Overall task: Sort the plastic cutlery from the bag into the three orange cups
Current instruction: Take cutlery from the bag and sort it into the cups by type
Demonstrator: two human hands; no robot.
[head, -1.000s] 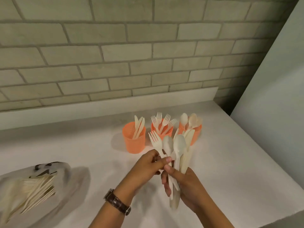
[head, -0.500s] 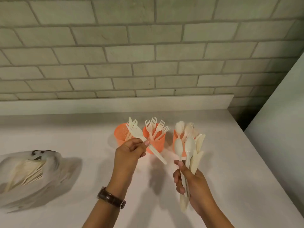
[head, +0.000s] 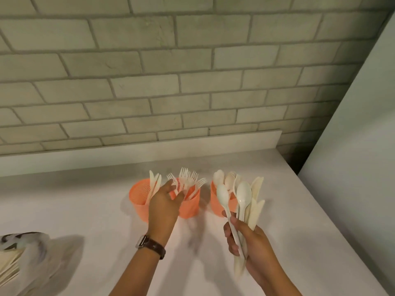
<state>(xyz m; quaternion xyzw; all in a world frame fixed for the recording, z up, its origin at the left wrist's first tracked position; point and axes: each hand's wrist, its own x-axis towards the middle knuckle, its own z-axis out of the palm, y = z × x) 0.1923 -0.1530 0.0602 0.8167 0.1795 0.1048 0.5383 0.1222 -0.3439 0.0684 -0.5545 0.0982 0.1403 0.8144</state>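
Three orange cups stand in a row on the white counter. The left cup (head: 138, 197) holds knives, the middle cup (head: 191, 208) forks and the right cup (head: 215, 202) spoons. My left hand (head: 163, 207) hovers at the middle cup's near rim with its fingers stretched out among the fork handles and nothing in its grip. To the right, in front of the spoon cup, my right hand (head: 254, 246) grips an upright bundle of white spoons (head: 243, 194) and knives (head: 257, 201). The plastic bag (head: 32, 259) with more cutlery lies at the lower left.
A brick wall with a low white ledge (head: 149, 149) runs behind the cups. A grey panel (head: 352, 167) closes off the right side, and the counter (head: 299, 210) edge slants down at the right.
My left hand has carried the fork it held to the middle cup and let it go there. The right hand keeps its bundle and has shifted slightly right.
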